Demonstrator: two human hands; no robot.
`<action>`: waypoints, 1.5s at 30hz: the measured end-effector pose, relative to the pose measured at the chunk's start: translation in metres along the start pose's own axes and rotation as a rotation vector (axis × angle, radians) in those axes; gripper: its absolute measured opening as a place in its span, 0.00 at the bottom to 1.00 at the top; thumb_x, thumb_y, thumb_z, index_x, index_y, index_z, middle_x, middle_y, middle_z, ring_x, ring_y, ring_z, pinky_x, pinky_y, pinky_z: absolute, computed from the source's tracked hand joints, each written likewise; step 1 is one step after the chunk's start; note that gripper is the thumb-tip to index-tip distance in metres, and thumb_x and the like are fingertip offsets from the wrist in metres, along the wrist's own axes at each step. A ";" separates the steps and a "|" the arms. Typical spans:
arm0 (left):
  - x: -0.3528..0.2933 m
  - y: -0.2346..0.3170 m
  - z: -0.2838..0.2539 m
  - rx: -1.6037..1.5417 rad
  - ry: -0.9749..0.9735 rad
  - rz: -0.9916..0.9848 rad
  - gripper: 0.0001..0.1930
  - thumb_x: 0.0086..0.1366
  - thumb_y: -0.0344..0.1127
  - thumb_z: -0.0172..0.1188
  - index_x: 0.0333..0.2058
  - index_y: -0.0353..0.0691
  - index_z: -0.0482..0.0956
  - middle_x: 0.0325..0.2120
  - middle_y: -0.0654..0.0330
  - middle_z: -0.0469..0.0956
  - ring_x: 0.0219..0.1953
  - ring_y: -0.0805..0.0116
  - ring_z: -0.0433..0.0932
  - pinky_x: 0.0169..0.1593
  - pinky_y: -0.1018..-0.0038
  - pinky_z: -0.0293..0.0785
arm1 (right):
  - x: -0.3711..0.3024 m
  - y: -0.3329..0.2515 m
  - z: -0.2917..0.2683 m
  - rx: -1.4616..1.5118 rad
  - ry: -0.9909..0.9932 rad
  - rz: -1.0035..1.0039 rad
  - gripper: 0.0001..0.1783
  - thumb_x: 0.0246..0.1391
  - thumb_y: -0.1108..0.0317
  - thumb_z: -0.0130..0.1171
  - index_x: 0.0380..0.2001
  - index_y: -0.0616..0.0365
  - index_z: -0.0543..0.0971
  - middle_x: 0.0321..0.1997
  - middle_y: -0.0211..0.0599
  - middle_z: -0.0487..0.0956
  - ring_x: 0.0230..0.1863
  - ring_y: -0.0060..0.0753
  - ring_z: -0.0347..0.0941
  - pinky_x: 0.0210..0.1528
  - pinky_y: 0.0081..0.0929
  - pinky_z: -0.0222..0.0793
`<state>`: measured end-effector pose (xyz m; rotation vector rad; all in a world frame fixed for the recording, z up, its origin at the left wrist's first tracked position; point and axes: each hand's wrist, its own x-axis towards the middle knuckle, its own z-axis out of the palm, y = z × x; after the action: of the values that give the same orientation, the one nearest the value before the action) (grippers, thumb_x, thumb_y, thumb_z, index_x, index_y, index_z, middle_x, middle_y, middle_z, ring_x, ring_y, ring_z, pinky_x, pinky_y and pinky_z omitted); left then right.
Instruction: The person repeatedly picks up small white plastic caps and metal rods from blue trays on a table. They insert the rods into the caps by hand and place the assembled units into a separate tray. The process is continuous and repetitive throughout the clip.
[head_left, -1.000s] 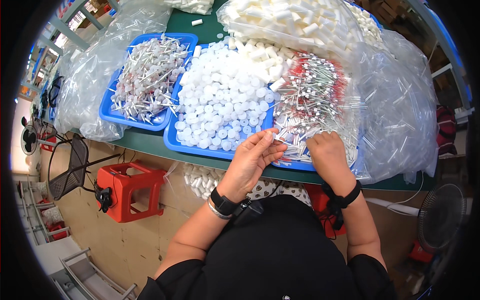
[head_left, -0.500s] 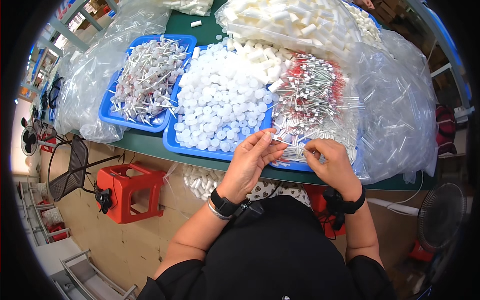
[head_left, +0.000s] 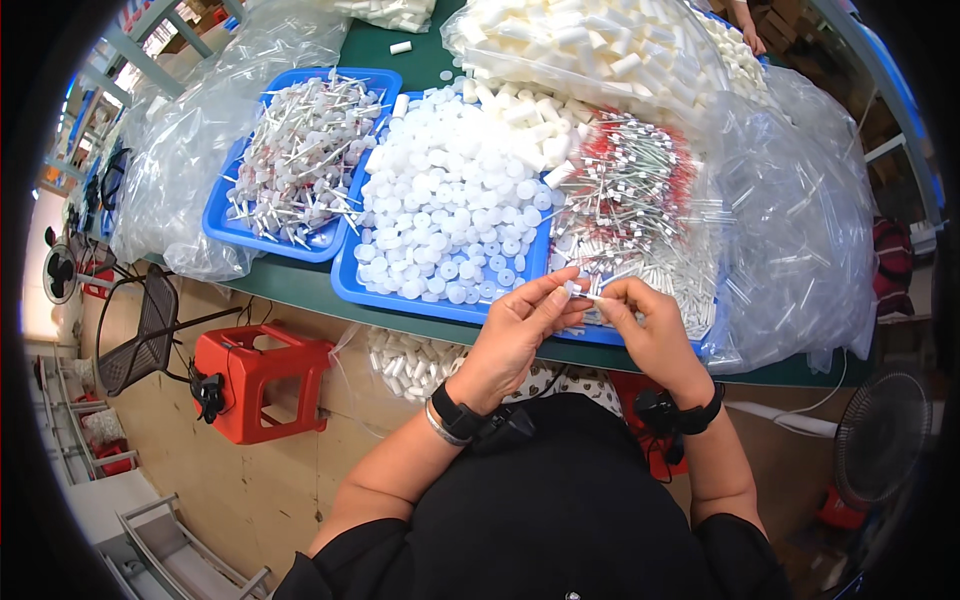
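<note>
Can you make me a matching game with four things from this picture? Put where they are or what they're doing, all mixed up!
Things:
1. Red stool
2. Left hand
3. Pile of round whitish discs
4. Loose white cylinder

Places and doings:
A. Heaped in a blue tray
B. Lying by itself on the green tabletop
C. Standing on the floor
D. Pinching a small whitish part

Right pairs: 1-C, 2-D, 3-A, 4-B
</note>
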<state>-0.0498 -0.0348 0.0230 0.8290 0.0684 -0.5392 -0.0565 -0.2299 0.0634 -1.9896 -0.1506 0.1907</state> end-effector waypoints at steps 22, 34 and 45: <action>0.020 0.207 -0.125 0.556 0.726 0.912 0.44 0.66 0.33 0.63 0.70 0.29 0.42 0.65 0.40 0.55 0.45 0.64 0.77 0.51 0.72 0.76 | 0.015 0.014 -0.047 -0.675 0.354 -0.297 0.08 0.54 0.72 0.62 0.39 0.59 0.81 0.33 0.43 0.81 0.33 0.43 0.78 0.37 0.36 0.72; 0.022 0.054 -0.053 1.666 0.037 0.639 0.18 0.55 0.26 0.65 0.46 0.34 0.78 0.44 0.51 0.77 0.47 0.51 0.75 0.52 0.62 0.72 | 0.051 0.034 -0.016 -1.068 0.100 -0.531 0.03 0.47 0.72 0.62 0.28 0.56 0.79 0.26 0.38 0.71 0.30 0.45 0.72 0.35 0.40 0.68; 0.029 0.042 -0.046 1.726 0.092 0.686 0.10 0.55 0.27 0.66 0.37 0.39 0.80 0.32 0.54 0.75 0.39 0.51 0.75 0.41 0.61 0.72 | 0.023 0.001 -0.023 -0.718 0.167 -0.382 0.04 0.52 0.71 0.62 0.31 0.57 0.78 0.27 0.39 0.78 0.30 0.46 0.76 0.34 0.39 0.70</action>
<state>0.0023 0.0090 0.0122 2.4146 -0.6763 0.2566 -0.0293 -0.2470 0.0702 -2.6200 -0.5452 -0.3225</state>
